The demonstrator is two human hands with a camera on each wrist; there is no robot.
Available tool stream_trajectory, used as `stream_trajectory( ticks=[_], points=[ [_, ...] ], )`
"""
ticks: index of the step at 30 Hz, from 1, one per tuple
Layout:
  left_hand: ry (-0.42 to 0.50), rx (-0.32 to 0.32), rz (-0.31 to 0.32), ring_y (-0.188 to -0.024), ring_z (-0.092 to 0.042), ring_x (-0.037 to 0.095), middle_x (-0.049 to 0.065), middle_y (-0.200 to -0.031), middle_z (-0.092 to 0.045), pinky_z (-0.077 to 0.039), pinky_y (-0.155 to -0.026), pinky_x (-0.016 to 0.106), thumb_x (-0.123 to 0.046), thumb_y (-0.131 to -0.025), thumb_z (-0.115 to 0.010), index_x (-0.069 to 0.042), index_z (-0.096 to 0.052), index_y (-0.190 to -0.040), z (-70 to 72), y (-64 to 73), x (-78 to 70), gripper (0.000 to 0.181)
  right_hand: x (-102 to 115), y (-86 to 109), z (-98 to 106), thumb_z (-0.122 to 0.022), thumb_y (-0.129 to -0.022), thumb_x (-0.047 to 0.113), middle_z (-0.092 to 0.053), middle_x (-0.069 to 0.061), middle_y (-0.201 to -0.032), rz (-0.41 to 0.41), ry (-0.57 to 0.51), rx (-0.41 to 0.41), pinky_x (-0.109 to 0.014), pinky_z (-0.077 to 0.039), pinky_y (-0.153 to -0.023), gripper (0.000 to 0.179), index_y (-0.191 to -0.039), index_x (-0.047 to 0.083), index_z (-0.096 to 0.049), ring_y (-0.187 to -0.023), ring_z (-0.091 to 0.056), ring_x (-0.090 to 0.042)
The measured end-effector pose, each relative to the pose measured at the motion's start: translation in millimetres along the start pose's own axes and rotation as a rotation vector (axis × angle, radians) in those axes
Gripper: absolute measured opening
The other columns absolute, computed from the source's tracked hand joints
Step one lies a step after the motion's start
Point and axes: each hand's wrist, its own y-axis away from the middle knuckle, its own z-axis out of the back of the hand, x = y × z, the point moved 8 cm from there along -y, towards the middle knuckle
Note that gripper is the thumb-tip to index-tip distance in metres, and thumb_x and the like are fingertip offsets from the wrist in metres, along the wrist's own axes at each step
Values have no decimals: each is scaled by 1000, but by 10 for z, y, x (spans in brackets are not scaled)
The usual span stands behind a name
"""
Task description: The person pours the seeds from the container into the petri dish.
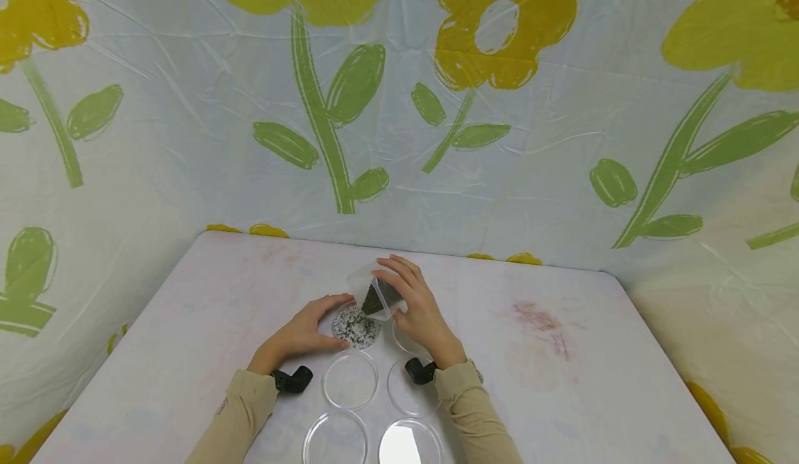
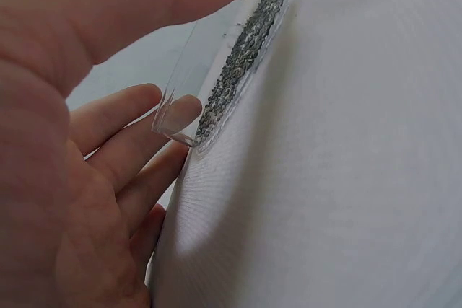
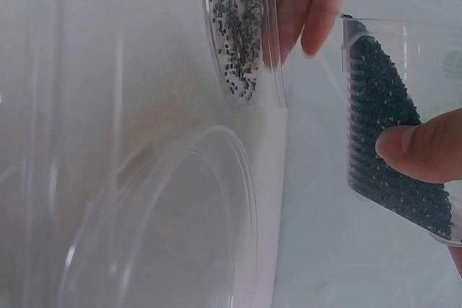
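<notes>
A round clear petri dish (image 1: pixel 357 328) stands on the table in the head view, with dark granules scattered over its bottom. My left hand (image 1: pixel 304 330) holds it by the rim, thumb on the near side and fingers on the far side. Over the dish's right edge, my right hand (image 1: pixel 426 315) grips a clear plastic tub (image 3: pixel 382 117) tilted toward the dish. Dark granules (image 3: pixel 386 142) fill the tub's lower side, sloping up to its lip. The thumb presses the tub wall in the right wrist view. From the left wrist, the granule layer (image 2: pixel 242 63) shows side-on inside the dish.
Several more clear petri dishes stand in two columns toward the front, among them a left one (image 1: pixel 350 380) and a glare-lit one (image 1: pixel 410 443). Another is partly behind my right hand. The pale table (image 1: pixel 537 394) has reddish marks; a flower-printed curtain (image 1: pixel 399 193) surrounds it.
</notes>
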Motion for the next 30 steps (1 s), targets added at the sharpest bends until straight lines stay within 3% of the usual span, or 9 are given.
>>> stream_trajectory(
  ticks=[6,14,22,27,30],
  points=[
    [7,-1,-12,-135,-45,26,3,-145,-52,-33,-110,52,-33,-73,-86,-14,-50,-145,2,0,-31,82,-30,11,2,-55,-53,-33,-47,-12,-146,-13,-15,-14,-41,-33,-112,94,-136,10,-53,-137,-37,-38],
    [16,-9,-23,-135,-46,28,4,-144,-53,-34,-110,53,-32,-74,-86,-15,-50,-145,4,1,-42,82,-139,62,8,-60,-55,-31,-46,-12,-147,-95,-75,-28,-42,-36,-110,94,-140,10,-51,-139,-35,-33],
    [21,-2,-23,-137,-43,26,1,-145,-53,-32,-111,54,-32,-73,-87,-13,-49,-146,-1,-2,-29,84,-356,191,3,-66,-57,-27,-46,-11,-147,-268,-204,-73,-54,-46,-93,96,-143,10,-47,-134,-38,-29],
    [21,-3,-17,-137,-43,27,1,-146,-52,-31,-111,54,-31,-72,-87,-13,-49,-146,-5,-4,-6,85,-518,291,4,-86,-58,-16,-50,-9,-143,-414,-238,-115,-55,-42,-100,99,-144,15,-48,-129,-47,-30],
    [16,-2,-7,-138,-42,26,1,-146,-52,-30,-112,53,-30,-72,-87,-14,-50,-146,-11,-7,10,85,-606,341,26,-92,-55,-9,-53,-15,-140,-488,-251,-143,-52,-40,-104,99,-142,11,-49,-126,-51,-35]
  ],
)
